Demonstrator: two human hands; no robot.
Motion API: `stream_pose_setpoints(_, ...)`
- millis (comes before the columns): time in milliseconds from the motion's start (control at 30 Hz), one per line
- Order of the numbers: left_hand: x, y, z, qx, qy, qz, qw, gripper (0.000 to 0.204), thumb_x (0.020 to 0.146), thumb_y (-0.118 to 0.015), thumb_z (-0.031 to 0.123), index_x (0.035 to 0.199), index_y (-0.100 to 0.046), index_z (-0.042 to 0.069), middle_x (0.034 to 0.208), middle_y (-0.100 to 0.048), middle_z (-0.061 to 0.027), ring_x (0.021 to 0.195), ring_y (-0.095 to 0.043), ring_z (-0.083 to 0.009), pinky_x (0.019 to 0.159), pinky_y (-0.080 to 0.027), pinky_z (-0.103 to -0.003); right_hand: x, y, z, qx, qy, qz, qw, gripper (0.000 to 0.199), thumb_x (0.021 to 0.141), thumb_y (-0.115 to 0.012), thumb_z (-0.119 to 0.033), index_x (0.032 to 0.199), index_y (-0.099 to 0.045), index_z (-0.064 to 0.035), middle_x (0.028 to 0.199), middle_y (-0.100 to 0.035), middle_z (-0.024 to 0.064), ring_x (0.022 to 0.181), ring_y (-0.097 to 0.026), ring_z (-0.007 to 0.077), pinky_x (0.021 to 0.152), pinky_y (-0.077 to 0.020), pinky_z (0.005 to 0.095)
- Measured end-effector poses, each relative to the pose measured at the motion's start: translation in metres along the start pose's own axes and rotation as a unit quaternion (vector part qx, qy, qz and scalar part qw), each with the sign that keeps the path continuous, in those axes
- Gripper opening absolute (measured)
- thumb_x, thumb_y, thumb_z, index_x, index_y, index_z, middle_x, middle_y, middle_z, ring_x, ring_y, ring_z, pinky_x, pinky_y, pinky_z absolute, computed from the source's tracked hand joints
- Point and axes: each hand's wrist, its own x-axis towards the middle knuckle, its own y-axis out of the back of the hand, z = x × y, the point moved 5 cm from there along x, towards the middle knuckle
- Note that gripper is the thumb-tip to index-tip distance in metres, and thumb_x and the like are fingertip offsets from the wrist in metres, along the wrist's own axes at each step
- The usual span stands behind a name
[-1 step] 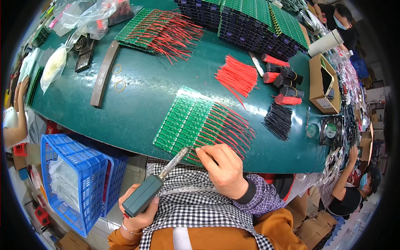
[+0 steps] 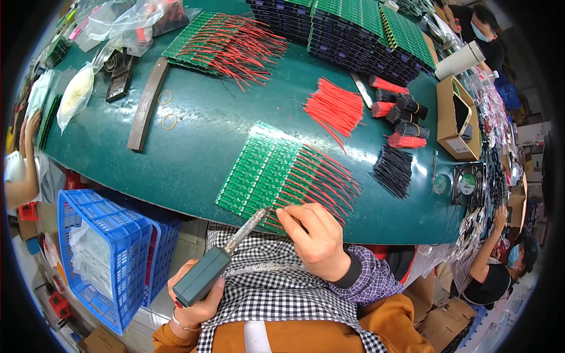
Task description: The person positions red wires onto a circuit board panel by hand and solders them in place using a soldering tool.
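A green circuit board panel (image 2: 259, 167) lies near the table's front edge. A row of red wires (image 2: 329, 179) fans out to the right from its right side. My left hand (image 2: 197, 312) is wrapped round a soldering iron (image 2: 203, 276) with a dark green body and a stained metal barrel. The iron's tip meets the panel's lower edge, beside my right fingertips. My right hand (image 2: 318, 241) is closed in a pinch there on a red wire, mostly hidden by the fingers. Loose red wires (image 2: 335, 106) and black wires (image 2: 393, 170) lie in piles beyond.
Wired panels (image 2: 194, 41) and tall board stacks (image 2: 347, 35) stand at the back. Bundled wires (image 2: 406, 112), a cardboard box (image 2: 458, 123) and a fan (image 2: 468, 183) are to the right. A metal bar (image 2: 147, 106) lies left; a blue crate (image 2: 106, 253) stands below. Other people work at both sides.
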Motion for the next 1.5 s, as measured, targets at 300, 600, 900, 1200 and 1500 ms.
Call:
stream_pose_setpoints(300,-0.009,0.003,-0.006,0.011,-0.008,0.016,1.0,0.027,0.071,-0.08,0.004,0.097,-0.077,-0.003,0.089,-0.072,-0.0171,0.073,-0.071,-0.0337,0.063,-0.057,-0.04,0.001,0.001,-0.001,-0.008,0.009,-0.013,1.0,0.033,0.076,-0.073,-0.003,0.107,-0.073,0.0064,0.102,-0.069,0.0127,0.089,-0.069,0.0264,0.075,-0.0581,0.0354)
stream_pose_setpoints(600,-0.011,0.005,-0.006,0.002,0.007,0.017,1.0,0.028,0.073,-0.081,0.005,0.099,-0.078,-0.004,0.091,-0.073,-0.0182,0.076,-0.072,-0.035,0.066,-0.058,-0.041,0.003,0.001,-0.003,-0.001,-0.011,0.01,1.0,0.034,0.07,-0.075,0.004,0.103,-0.076,0.0042,0.096,-0.071,0.0114,0.082,-0.069,0.0261,0.07,-0.0586,0.0354)
stream_pose_setpoints(900,-0.014,0.006,-0.008,-0.002,0.008,0.021,1.0,0.029,0.074,-0.082,0.006,0.1,-0.077,-0.005,0.094,-0.074,-0.02,0.076,-0.074,-0.0337,0.066,-0.059,-0.039,-0.001,0.006,-0.01,-0.015,0.011,0.028,0.999,0.036,0.073,-0.073,-0.001,0.108,-0.075,0.0046,0.099,-0.071,0.011,0.087,-0.069,0.0254,0.073,-0.0573,0.0363)
stream_pose_setpoints(1200,-0.015,0.005,-0.009,-0.012,0.008,0.01,1.0,0.028,0.073,-0.08,0.004,0.099,-0.077,-0.005,0.093,-0.074,-0.0193,0.075,-0.074,-0.033,0.065,-0.059,-0.039,-0.001,0.001,-0.01,0.002,-0.004,0.017,1.0,0.034,0.071,-0.072,0.003,0.105,-0.077,0.003,0.093,-0.072,0.0102,0.08,-0.068,0.0255,0.068,-0.0564,0.0367)
stream_pose_setpoints(1500,-0.009,0.004,-0.003,0.001,-0.008,0.005,1.0,0.027,0.071,-0.079,0.003,0.096,-0.077,-0.004,0.09,-0.073,-0.0178,0.074,-0.073,-0.0325,0.064,-0.059,-0.039,0.0,0.001,-0.01,-0.006,-0.004,0.013,1.0,0.034,0.07,-0.074,0.004,0.104,-0.077,0.0029,0.092,-0.071,0.0097,0.079,-0.067,0.0245,0.066,-0.0567,0.0356)
